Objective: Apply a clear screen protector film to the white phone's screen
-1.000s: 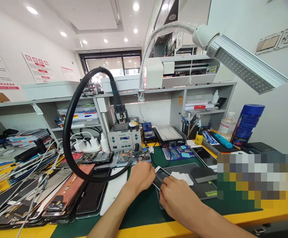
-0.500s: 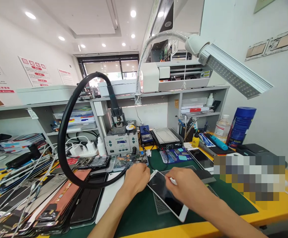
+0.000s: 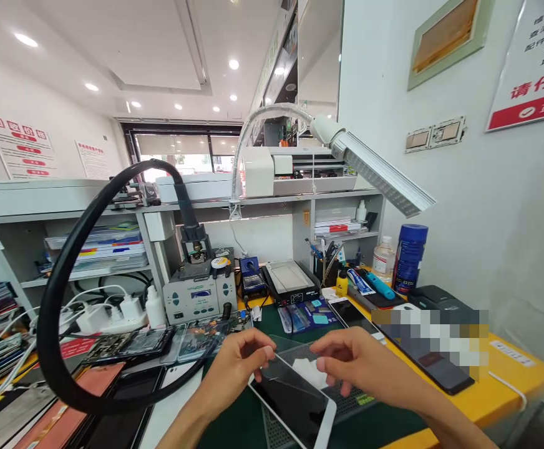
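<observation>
A white phone (image 3: 294, 406) with a dark screen lies face up and slanted in front of me. Above its upper part is a thin clear film (image 3: 291, 369), its edges faintly visible. My left hand (image 3: 240, 368) pinches the film's left side between thumb and forefinger, over the phone's far end. Across from it, my right hand (image 3: 354, 363) has its fingers curled at the film's right side; their exact contact is hard to see. A crumpled white wipe (image 3: 310, 372) lies behind the phone, on a grey perforated mat (image 3: 272, 430) that is partly under the phone.
A thick black hose (image 3: 47, 349) loops at left from the grey hot-air station (image 3: 200, 295). Stacked screens (image 3: 73, 405) fill the left. At right lie a dark phone (image 3: 445, 371) and a blue tool (image 3: 380, 285). A lamp (image 3: 384, 171) hangs overhead.
The white wipe has left my right hand and lies behind the phone. Both hands have risen to a clear film over the screen. My view has turned right.
</observation>
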`<state>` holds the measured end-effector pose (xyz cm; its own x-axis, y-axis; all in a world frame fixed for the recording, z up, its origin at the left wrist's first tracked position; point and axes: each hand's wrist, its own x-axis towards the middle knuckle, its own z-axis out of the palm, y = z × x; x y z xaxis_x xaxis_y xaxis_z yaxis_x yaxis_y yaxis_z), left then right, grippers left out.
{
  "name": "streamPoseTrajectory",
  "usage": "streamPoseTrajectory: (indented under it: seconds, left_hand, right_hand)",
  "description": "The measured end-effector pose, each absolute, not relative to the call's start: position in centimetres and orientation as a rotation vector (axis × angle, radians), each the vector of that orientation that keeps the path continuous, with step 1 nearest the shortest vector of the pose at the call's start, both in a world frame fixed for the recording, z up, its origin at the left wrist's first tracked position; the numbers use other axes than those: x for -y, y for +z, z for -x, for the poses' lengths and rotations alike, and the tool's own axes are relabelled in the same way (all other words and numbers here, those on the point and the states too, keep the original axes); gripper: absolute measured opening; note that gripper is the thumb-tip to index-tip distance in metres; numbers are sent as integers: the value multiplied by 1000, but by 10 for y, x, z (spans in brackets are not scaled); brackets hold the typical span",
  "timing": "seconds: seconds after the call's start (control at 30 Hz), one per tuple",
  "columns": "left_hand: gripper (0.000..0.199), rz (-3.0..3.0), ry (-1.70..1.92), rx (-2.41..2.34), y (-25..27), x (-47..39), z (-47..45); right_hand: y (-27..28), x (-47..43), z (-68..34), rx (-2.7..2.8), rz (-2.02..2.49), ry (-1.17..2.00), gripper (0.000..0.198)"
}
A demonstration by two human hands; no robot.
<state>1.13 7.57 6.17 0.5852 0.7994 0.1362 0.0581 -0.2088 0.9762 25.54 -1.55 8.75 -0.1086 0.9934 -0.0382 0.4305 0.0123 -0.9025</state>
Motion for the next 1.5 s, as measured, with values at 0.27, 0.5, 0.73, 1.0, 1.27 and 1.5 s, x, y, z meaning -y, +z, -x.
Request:
streamPoseTrajectory:
  seconds: [0.27,0.5,0.73,1.0,1.27,1.5]
  left_hand:
    - [38,-1515,861,-695,66,-70,-17]
    - [44,-1503,939,-742,62,-70,-18]
    - [39,-1533,1029,-834,55,-76,-14]
    - [31,-1619,999,-863,47,-80,-15]
    - [32,-1664,953,-898,53,-77,-14]
    - [31,-1681,926,-898,48,-77,-14]
  right_hand:
    - [80,31,-275,1479,1448,1140,38]
    - [83,28,-281,1501,1461,1050,39]
    - [88,-27,-325,1411,1742,214,38]
    - [72,-92,-344,1518,1867,-224,25]
    - [61,-103,-348,1498,1984,-416,20]
    - [60,-121,-350,1529,2126,-307,21]
